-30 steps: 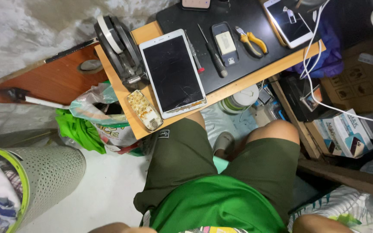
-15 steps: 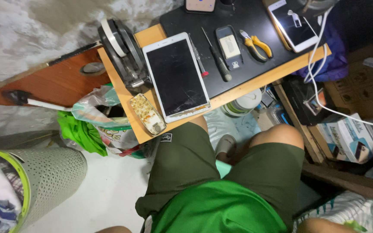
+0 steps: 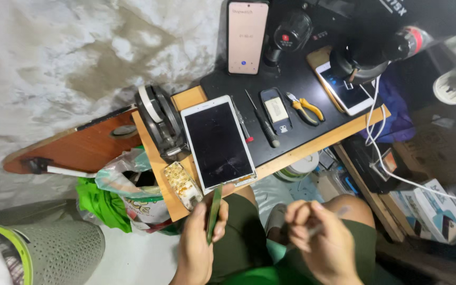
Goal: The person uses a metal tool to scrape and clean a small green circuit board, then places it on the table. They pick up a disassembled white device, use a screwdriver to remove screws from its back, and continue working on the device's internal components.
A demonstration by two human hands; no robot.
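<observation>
The tablet (image 3: 218,143) lies on the table (image 3: 312,148), a screwdriver (image 3: 262,120), a small phone (image 3: 276,111) and pliers (image 3: 305,107) to its right. The left hand (image 3: 201,240) holds a thin tool (image 3: 215,212) just before the tablet's near edge; the right hand (image 3: 320,240), over the lap, grips what may be a slim tool.

I hold a thin green strip (image 3: 215,212) pinched in my left hand (image 3: 199,243) — narrow, flat, standing nearly upright, its upper end just at the near edge of the wooden table (image 3: 312,148). There it meets the bottom edge of a white tablet (image 3: 218,141), dark screen up, lying tilted near the table's left end. My right hand (image 3: 320,240) is closed around a slim, blurred tool (image 3: 327,221) — over my lap.
</observation>
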